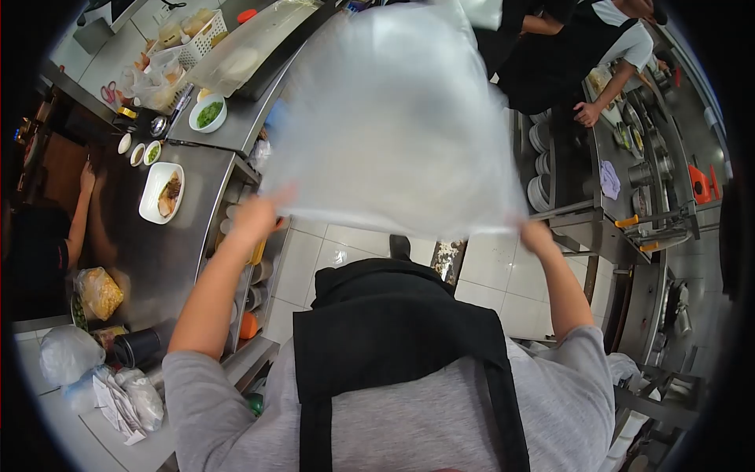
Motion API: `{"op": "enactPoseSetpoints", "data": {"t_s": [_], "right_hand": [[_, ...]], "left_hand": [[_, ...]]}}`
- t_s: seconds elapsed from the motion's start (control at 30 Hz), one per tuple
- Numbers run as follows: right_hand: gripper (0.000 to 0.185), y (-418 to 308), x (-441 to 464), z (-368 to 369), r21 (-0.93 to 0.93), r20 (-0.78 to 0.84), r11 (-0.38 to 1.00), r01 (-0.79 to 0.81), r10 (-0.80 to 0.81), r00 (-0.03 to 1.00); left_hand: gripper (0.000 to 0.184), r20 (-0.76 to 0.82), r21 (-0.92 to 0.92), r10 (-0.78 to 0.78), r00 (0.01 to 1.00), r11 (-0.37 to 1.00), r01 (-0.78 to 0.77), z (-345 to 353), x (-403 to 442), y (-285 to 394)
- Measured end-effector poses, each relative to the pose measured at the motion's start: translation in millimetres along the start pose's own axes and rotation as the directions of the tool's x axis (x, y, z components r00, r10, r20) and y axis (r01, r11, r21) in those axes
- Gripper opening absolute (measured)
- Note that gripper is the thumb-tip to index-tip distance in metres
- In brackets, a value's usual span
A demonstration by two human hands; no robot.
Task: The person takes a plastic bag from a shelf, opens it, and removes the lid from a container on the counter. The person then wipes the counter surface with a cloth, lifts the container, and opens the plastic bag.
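Note:
A large translucent plastic bag (385,118) billows out in front of me, smeared by motion. My left hand (263,216) is closed on its near left corner, the fingers blurred. At the near right corner, my right hand (535,234) grips the same edge. The bag's near edge stretches between both hands, above the tiled floor. Puffed upward and away, its far part hides much of the kitchen behind it.
The steel counter (118,259) at left holds a white dish (162,193) with food, small bowls and a bag of yellow food (100,294). A bowl of chopped greens (208,113) stands farther back. Co-workers in dark aprons (558,63) stand at the far right, beside another worktop.

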State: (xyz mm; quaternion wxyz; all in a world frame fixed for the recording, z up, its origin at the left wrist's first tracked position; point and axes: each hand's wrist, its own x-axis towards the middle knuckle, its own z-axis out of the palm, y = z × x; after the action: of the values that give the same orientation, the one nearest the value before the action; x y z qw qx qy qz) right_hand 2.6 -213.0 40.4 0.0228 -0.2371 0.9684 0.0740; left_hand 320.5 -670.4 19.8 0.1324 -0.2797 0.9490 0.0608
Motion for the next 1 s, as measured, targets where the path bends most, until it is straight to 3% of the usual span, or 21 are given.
{"op": "enactPoseSetpoints", "data": {"t_s": [0.1, 0.17, 0.2, 0.23, 0.27, 0.37, 0.4, 0.43, 0.47, 0.5, 0.53, 0.6, 0.67, 0.73, 0.77, 0.8, 0.83, 0.87, 0.93, 0.97, 1.0], "right_hand": [[0.041, 23.9, 11.7, 14.2, 0.014, 0.156, 0.972, 0.235, -0.234, 0.960], [0.042, 25.4, 40.1, -74.1, 0.356, -0.288, 0.902, 0.246, -0.145, 0.947], [0.045, -11.4, 17.7, -140.6, 0.503, -0.389, 0.852, 0.147, 0.071, 0.918], [0.046, -18.6, 8.8, -159.1, 0.522, -0.626, 0.806, 0.279, 0.140, 0.768], [0.047, -25.8, -0.3, -177.6, 0.468, -0.810, 0.784, 0.407, 0.197, 0.553], [0.036, 36.1, -24.6, -36.4, 0.248, -0.699, 0.962, 0.117, 0.094, 0.709], [0.039, 19.7, -48.7, -3.3, 0.420, -0.184, 0.907, 0.026, 0.057, 0.981], [0.042, 14.4, -77.4, 39.8, -0.033, 0.410, 0.941, -0.338, 0.321, 0.854], [0.045, 50.4, -89.0, 90.7, -0.253, 0.528, 0.959, -0.128, 0.247, 0.813], [0.049, 87.4, -100.4, 142.4, -0.401, 0.635, 0.906, 0.134, 0.169, 0.754], [0.045, 74.5, -91.1, 116.0, -0.310, 0.636, 0.942, 0.130, 0.103, 0.765], [0.043, 46.3, -85.7, 58.6, -0.105, 0.637, 0.988, 0.113, -0.020, 0.770], [0.040, 38.5, -55.5, 12.3, 0.150, 0.221, 0.986, 0.065, -0.098, 0.970], [0.022, 49.0, -20.2, 2.2, 0.508, -0.251, 0.829, 0.232, -0.115, 0.961], [0.014, 33.6, -18.1, -17.7, 0.747, -0.219, 0.647, 0.151, 0.025, 0.975], [0.008, 12.3, -20.2, -37.6, 0.916, -0.140, 0.396, 0.072, 0.146, 0.979], [0.012, 0.5, -24.5, -39.9, 0.887, -0.251, 0.423, 0.186, 0.102, 0.963], [0.009, -0.8, -24.6, -29.2, 0.843, -0.352, 0.439, 0.312, 0.010, 0.936], [0.009, 0.5, -32.5, -23.0, 0.459, -0.286, 0.800, 0.386, -0.278, 0.917], [0.030, -11.4, -37.9, -41.4, 0.098, 0.087, 0.984, 0.151, -0.160, 0.983], [0.030, -18.7, -46.0, -55.0, 0.099, 0.083, 0.980, 0.173, -0.181, 0.980]], "left_hand": [[0.033, 0.283, 0.022, 0.190, 0.940, 0.979, -0.205, -1.8, 20.6, -13.4], [0.033, -0.201, -0.480, -0.042, 0.979, 0.875, -0.061, -52.3, 45.8, -21.2], [0.032, -0.636, -0.469, 0.111, 0.763, 0.730, -0.498, -76.1, 59.5, -35.9], [0.030, -0.730, -0.568, -0.095, 0.677, 0.635, -0.524, -117.1, 40.7, -26.4], [0.030, -0.726, -0.575, -0.101, 0.680, 0.632, -0.520, -104.8, 35.1, -28.7], [0.041, -0.968, -0.180, -0.044, 0.245, 0.804, -0.567, -25.8, 8.8, -35.3], [0.036, -0.616, -0.391, 0.156, 0.772, 0.790, -0.472, 4.4, -15.5, -23.5], [0.036, 0.030, -0.117, 0.036, 0.999, 0.993, -0.032, 60.3, -24.7, -16.8], [0.036, 0.037, -0.128, 0.031, 0.999, 0.991, -0.026, 87.5, -35.4, -17.9], [0.034, 0.364, -0.012, 0.094, 0.926, 0.995, -0.097, 107.8, -44.2, -23.1], [0.031, 0.657, 0.069, 0.108, 0.746, 0.977, -0.203, 119.4, -51.1, -26.7], [0.023, 0.362, -0.405, 0.088, 0.928, 0.912, 0.071, 89.8, -50.5, -37.6], [0.025, -0.079, -0.591, 0.221, 0.972, 0.775, -0.224, 86.8, -37.1, -61.8], [0.011, -0.711, -0.504, 0.098, 0.697, 0.619, -0.602, 72.1, -26.8, -63.4], [0.011, -0.714, -0.502, 0.087, 0.695, 0.629, -0.594, 60.0, -37.4, -60.4], [0.009, -0.556, -0.823, -0.261, 0.789, 0.300, -0.482, 42.2, -51.8, -54.1], [0.007, -0.245, -0.924, -0.490, 0.837, -0.144, -0.355, 33.5, -65.1, -47.1], [0.007, -0.248, -0.922, -0.506, 0.826, -0.137, -0.361, 34.1, -77.2, -40.5], [0.008, -0.349, -0.883, -0.550, 0.759, -0.079, -0.463, 36.4, -102.2, -28.8], [0.022, -0.410, -0.904, -0.551, 0.726, 0.140, -0.405, 35.7, -114.6, -23.6], [0.022, -0.411, -0.903, -0.568, 0.713, 0.146, -0.403, 32.7, -126.6, -13.9]]}}
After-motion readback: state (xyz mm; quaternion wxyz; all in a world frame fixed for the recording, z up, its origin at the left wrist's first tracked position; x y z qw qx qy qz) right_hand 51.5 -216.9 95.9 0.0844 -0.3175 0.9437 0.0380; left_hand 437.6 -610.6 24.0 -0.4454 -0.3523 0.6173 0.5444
